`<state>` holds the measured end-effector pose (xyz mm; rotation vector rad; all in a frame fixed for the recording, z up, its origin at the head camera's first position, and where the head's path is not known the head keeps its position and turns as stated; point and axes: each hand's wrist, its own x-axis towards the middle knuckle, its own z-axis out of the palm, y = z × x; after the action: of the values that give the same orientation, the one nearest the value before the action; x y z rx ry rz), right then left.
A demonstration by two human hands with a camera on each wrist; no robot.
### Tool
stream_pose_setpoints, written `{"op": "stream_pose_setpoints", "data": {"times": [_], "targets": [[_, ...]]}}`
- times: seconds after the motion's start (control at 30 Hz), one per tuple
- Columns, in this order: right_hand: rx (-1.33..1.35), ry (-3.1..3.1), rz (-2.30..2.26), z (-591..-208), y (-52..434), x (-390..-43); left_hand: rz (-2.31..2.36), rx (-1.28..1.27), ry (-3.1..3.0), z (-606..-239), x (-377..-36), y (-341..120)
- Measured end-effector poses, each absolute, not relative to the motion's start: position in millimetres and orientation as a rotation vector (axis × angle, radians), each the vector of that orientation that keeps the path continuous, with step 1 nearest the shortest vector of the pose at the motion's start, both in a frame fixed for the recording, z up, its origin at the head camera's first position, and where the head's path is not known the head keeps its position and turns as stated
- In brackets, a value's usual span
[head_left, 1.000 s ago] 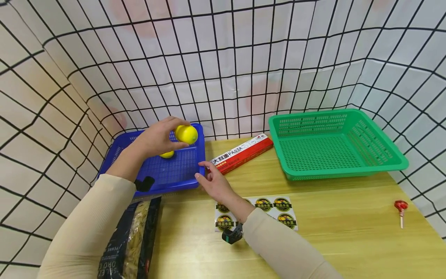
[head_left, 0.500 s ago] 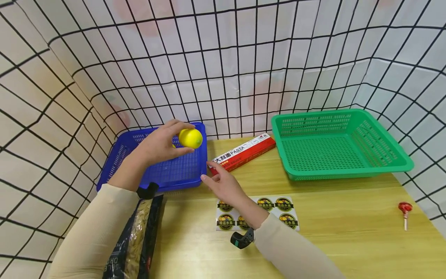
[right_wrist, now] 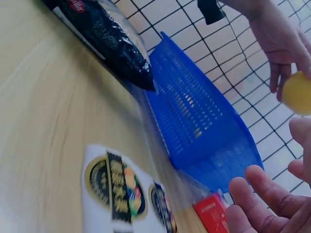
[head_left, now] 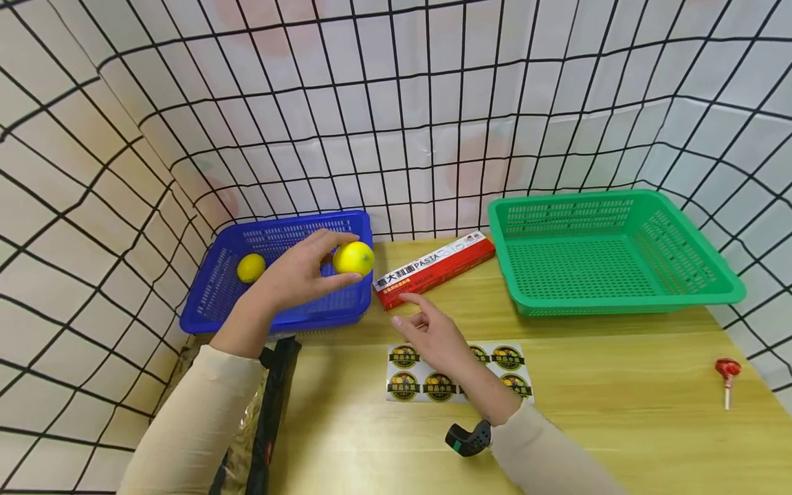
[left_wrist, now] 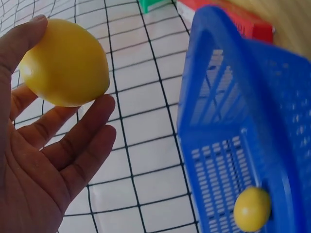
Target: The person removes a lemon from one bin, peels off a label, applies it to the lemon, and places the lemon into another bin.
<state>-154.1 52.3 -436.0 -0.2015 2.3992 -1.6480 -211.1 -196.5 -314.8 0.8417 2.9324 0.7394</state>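
Note:
My left hand (head_left: 300, 271) pinches a yellow lemon (head_left: 354, 258) between thumb and fingertips, above the right rim of the blue basket (head_left: 291, 316). The left wrist view shows that lemon (left_wrist: 65, 63) held at my fingertips (left_wrist: 99, 104). A second lemon (head_left: 250, 267) lies in the basket's far left corner, the same lemon (left_wrist: 251, 208) showing on the basket floor in the left wrist view. My right hand (head_left: 433, 330) hovers open, fingers spread, over the sticker sheet (head_left: 513, 364) just right of the basket, holding nothing.
A red pasta box (head_left: 436, 270) lies beside the blue basket. An empty green basket (head_left: 609, 258) stands at the back right. A red lollipop (head_left: 727, 375) lies near the right edge. A dark pasta bag (head_left: 272, 412) lies at the front left. Wire mesh walls surround the table.
My left hand has carried the lemon rightward, from over the basket's middle to its right rim. My right hand has drawn back from the basket's edge toward the stickers. The second lemon is now uncovered.

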Motion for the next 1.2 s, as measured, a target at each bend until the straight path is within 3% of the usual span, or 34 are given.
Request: {"op": "stream_pose_setpoints", "data": {"times": [0.83, 1.2], "targets": [[-0.189, 2.411, -1.594, -466.8, 141.0, -117.6, 1.024, 0.769, 2.685, -381.4, -196.3, -103.3], [-0.170, 2.347, -1.684, -480.6, 166.9, -109.5, 0.996, 0.526, 2.729, -430.8, -200.8, -67.3]]}}
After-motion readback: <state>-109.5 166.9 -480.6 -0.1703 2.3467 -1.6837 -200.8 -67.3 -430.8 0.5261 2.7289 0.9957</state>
